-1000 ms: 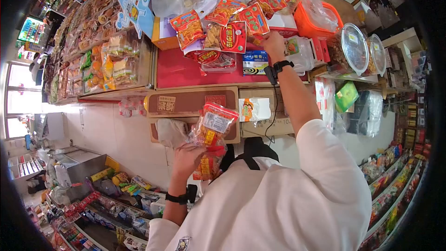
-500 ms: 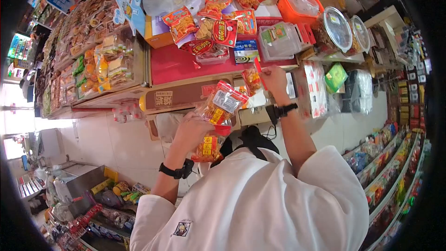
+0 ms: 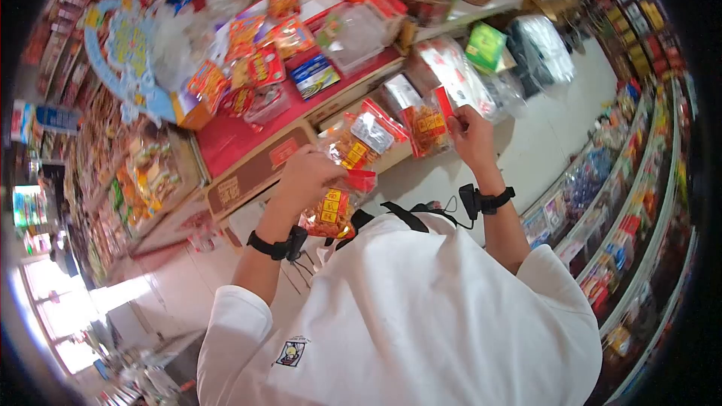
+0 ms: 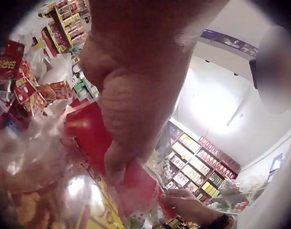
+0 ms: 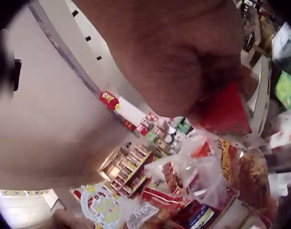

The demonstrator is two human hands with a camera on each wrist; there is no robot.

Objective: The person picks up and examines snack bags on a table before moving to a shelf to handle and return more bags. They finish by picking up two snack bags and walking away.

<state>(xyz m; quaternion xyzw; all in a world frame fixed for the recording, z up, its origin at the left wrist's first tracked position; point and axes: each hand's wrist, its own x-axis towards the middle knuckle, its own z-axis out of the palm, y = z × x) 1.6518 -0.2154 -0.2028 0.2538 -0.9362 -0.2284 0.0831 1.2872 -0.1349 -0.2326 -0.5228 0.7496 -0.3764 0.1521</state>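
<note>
My left hand (image 3: 310, 174) grips clear snack bags with red tops in front of my chest. One bag (image 3: 331, 214) hangs below it, with yellow labels on its front. Another bag (image 3: 353, 146), bearing a white label, sticks out past the fingers. In the left wrist view, the thumb presses on the red top (image 4: 90, 129) of a bag. My right hand (image 3: 475, 141) pinches a similar snack bag (image 3: 426, 129) by its red top edge (image 5: 226, 112), and the orange-brown snack shows through the plastic. The two hands are apart, with the bags between them.
On the red counter (image 3: 226, 143) ahead lie several red snack packets (image 3: 209, 83), a blue box (image 3: 314, 77) and clear plastic tubs (image 3: 353, 37). Brown cartons (image 3: 259, 169) stand along its front. A green packet (image 3: 486, 46) lies at the right; stocked shelves (image 3: 632, 218) line that side.
My right hand has come back from the counter with a snack bag and moved right with it. The left hand still holds its bags, slightly higher. The head view has turned.
</note>
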